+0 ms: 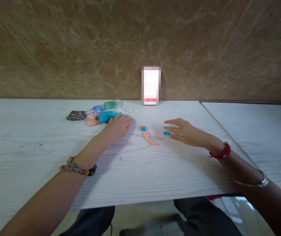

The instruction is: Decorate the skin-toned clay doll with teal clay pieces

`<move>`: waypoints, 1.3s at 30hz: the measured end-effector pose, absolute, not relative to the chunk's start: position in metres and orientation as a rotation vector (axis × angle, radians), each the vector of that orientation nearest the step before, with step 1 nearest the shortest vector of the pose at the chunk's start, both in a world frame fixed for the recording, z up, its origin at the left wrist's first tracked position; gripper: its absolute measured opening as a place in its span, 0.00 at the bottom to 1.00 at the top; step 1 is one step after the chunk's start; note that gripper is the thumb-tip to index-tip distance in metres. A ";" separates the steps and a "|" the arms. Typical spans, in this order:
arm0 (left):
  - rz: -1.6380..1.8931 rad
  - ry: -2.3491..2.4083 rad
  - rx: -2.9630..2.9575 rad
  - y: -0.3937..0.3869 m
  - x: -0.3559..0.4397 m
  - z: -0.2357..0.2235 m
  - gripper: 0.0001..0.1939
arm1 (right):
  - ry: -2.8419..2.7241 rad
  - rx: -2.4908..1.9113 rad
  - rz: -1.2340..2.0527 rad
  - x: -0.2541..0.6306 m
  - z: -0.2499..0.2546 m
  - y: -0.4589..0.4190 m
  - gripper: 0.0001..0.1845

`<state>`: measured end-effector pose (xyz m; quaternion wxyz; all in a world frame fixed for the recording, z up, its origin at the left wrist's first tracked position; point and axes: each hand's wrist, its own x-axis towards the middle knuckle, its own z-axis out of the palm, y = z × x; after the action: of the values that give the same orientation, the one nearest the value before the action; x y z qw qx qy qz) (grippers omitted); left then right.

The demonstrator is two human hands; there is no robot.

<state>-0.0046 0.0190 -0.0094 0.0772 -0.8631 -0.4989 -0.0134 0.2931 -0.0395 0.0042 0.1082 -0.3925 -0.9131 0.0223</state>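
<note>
Centrally on the pale wood-grained surface (130, 183), a slim peach figure (150, 138) lies at a slant between the two hands, with a teal patch (143, 128) near its upper end. It touches neither hand. To its right is a small teal oval (166, 133), lying flat at the fingertips of the right hand (183, 132); whether they touch it is hard to tell. The right grip is released, its fingers spread and pointing towards the figure.

The left hand (118, 127), with a ring on one finger, is at the right end of a teal packet (106, 116). Some of its fingers are hidden, so I cannot tell whether that grip is released or has hold of the packet.

Around the teal packet are a peach packet (92, 119), a blue packet (97, 109) and a green packet (109, 105), bunched together in clear wrapping, with a dark brown packet (76, 115) at the far left of the group. Further back, a blurred-out phone-like panel (151, 86) stands upright near the brown marbled wall (81, 49).
</note>
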 end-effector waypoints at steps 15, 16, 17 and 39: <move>-0.090 -1.469 -2.590 0.022 -0.008 -0.014 0.20 | -2.690 -1.150 0.109 0.296 0.017 -0.047 0.20; -0.094 -1.456 -2.591 0.022 -0.008 -0.015 0.20 | -2.737 -1.145 0.129 0.295 0.016 -0.048 0.19; -0.093 -1.444 -2.591 0.023 -0.009 -0.016 0.20 | -2.768 -1.149 0.144 0.294 0.015 -0.050 0.18; -0.077 -1.457 -2.560 0.023 -0.008 -0.017 0.20 | -2.600 -1.172 0.058 0.297 0.011 -0.041 0.24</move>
<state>-0.0080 0.0232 -0.0168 0.0971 -0.8647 -0.4921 -0.0259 0.2972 -0.0414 0.0114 0.1441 -0.4067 -0.9019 0.0202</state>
